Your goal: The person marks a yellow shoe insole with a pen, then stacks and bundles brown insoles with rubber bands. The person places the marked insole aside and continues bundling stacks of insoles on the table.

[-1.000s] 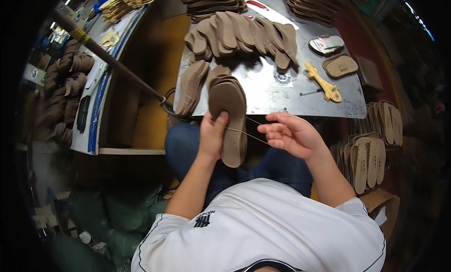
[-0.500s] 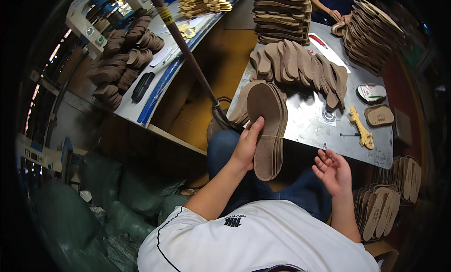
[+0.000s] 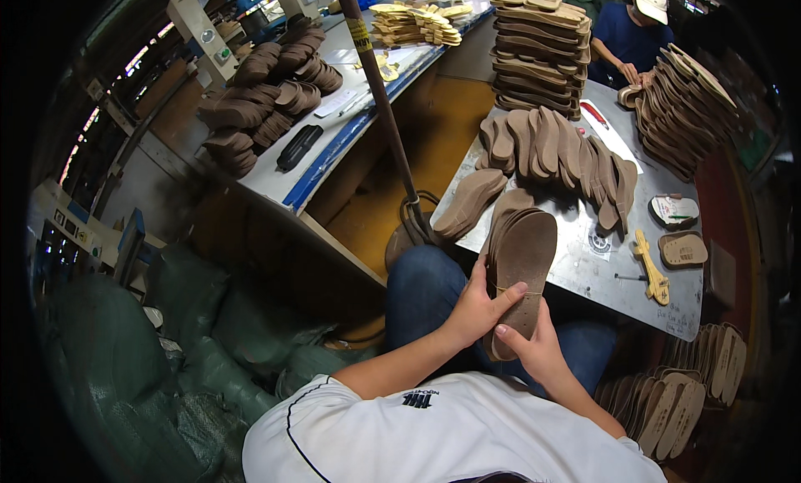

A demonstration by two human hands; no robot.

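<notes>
A bundle of brown shoe insoles (image 3: 531, 248) is held upright in front of my lap, by the near edge of the metal table. A thin tan rubber band (image 3: 506, 291) crosses the narrow middle of the bundle. My left hand (image 3: 480, 309) wraps the bundle's left side, its thumb lying on the face by the band. On the lower right, my right hand (image 3: 538, 343) grips the bundle's bottom end, thumb across the front. The fingers behind the bundle are partly hidden. Just beyond it lies another brown insole stack (image 3: 471, 201) at the table's left edge.
The metal table (image 3: 567, 233) carries a fanned row of insoles (image 3: 559, 145), tall insole piles (image 3: 542, 53), a yellow shoe-shaped template (image 3: 649, 268) and a red cutter (image 3: 594, 111). A pole (image 3: 380, 91) stands at left. A co-worker (image 3: 630, 41) sits across. Green sacks (image 3: 117, 374) lie at lower left.
My right hand has come from open and apart, right of the bundle, to gripping its lower end. The bundle has turned and tilts the other way. The whole view has shifted.
</notes>
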